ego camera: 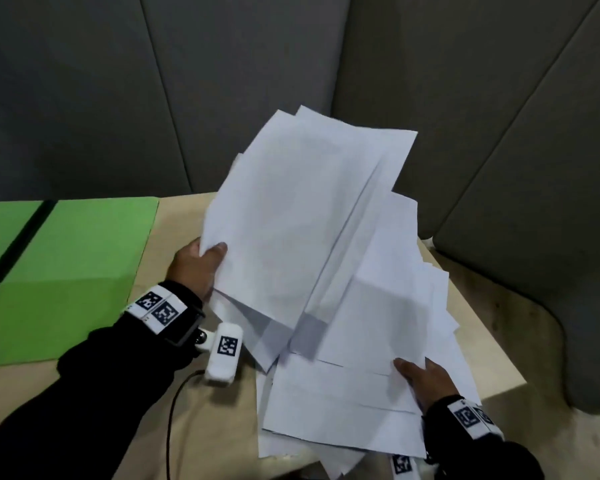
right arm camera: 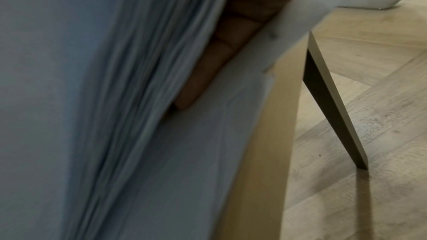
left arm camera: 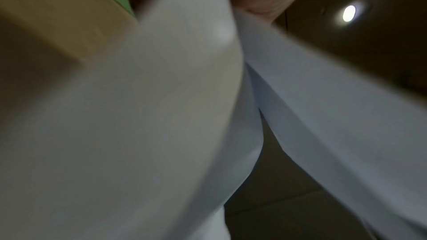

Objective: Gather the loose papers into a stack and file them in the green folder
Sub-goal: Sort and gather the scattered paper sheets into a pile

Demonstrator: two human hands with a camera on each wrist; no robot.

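Papers [ego camera: 291, 216] between left grip [ego camera: 198, 268] and right grip [ego camera: 426, 379].

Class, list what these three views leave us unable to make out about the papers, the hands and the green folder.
1. Left hand fingers, head view: hidden under the white papers; only the thumb shows.
2. Right hand, head view: fingers tucked beneath the sheets.
3. Green folder, head view: cut off by the left edge.
4. Sheet count and any print: too blurred in every view.
5. Left wrist view: motion blur and paper fill most of it.
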